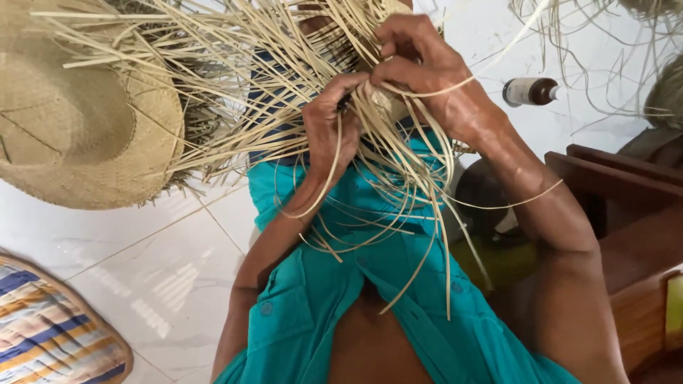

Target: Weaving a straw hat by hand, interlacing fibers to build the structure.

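1. At upper centre of the frame, we pinch pale straw strands [284, 85] with our left hand [331, 128] and right hand [427, 71].
2. We sit over a white tiled floor [163, 263]; a woven hat [78, 121] lies upper left, a striped mat [50, 334] lower left, and a brown bottle [530, 91] upper right.

Woven hat [78, 121] cut off at left edge

Both hands [334, 128] [427, 71] pinch straw strands [398, 178] w/ fingertips; woven hat [78, 121] nearby on left
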